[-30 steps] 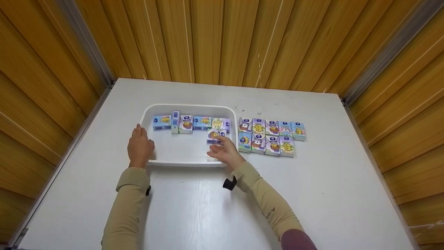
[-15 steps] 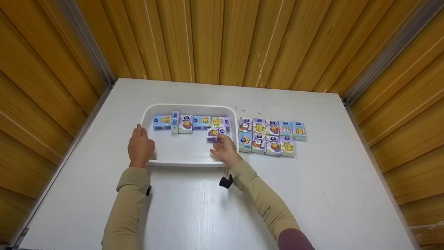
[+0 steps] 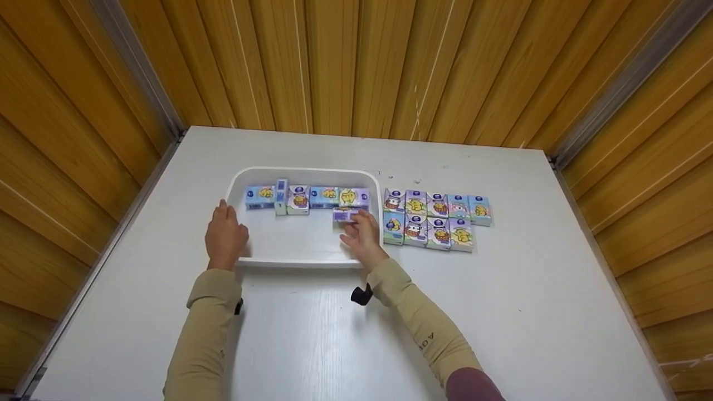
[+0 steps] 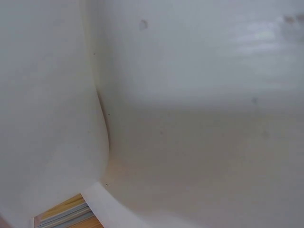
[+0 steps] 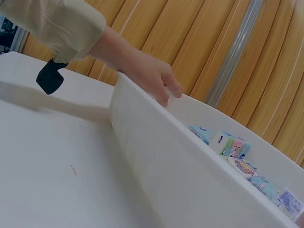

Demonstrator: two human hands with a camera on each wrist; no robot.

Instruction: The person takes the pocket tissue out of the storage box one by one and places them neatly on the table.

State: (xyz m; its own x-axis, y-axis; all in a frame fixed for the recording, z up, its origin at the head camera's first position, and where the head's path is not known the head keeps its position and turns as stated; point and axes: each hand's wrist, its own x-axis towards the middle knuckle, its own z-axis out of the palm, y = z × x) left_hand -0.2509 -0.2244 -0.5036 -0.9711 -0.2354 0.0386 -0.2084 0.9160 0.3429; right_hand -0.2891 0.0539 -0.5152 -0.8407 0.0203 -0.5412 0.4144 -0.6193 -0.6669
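Several small cartoon-printed tissue packs (image 3: pixel 298 199) lie in a row along the far wall of a white plastic bin (image 3: pixel 301 263). My right hand (image 3: pixel 365 236) pinches the right end of another tissue pack (image 3: pixel 341 215) inside the bin, just in front of the row's right end. That pack stands tilted, its barcoded side facing up. At the bin's left wall, my left hand (image 3: pixel 224 236) holds the rim, thumb on the inner side. In the right wrist view the left hand (image 5: pixel 147 73) bends over the rim. Only white surfaces fill most of the left wrist view.
Outside the bin's right wall, more tissue packs (image 3: pixel 438 233) lie face up in two close rows on the white table (image 3: pixel 529 289). Brown wood-look panels (image 3: pixel 356 67) rise behind the table and on both sides.
My right hand has moved slightly away from me with the pack and tipped it, so its cartoon face has turned out of sight and its barcoded side shows. The left hand stays put.
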